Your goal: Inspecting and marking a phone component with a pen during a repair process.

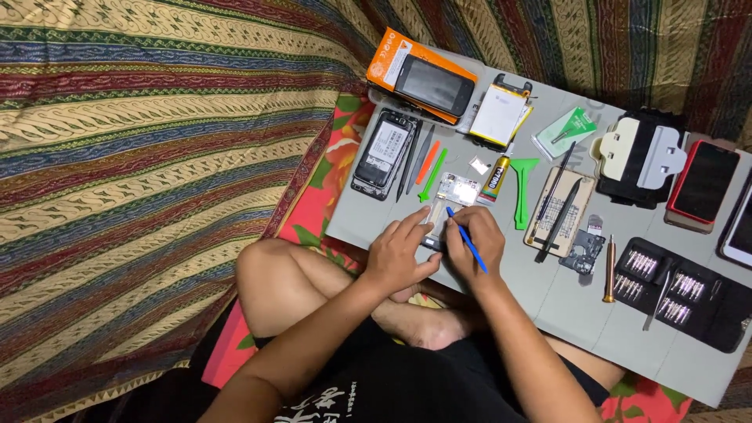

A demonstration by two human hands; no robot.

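The right hand (472,235) grips a thin blue plastic stick (467,239) and pokes the small opened phone (448,202) on the grey mat (564,301), which the left hand (399,254) presses down, so the stick could slip and scratch it.

A striped cloth (133,157) covers most of the floor, its bands of cream, dark red, green and blue carrying fine wavy patterns. It lies in soft folds and runs on across the top right corner. On it, a red floral sheet (329,188) shows at the left edge of a grey mat (564,305) and again at the bottom right. The light is warm and dim, brightest on the mat.
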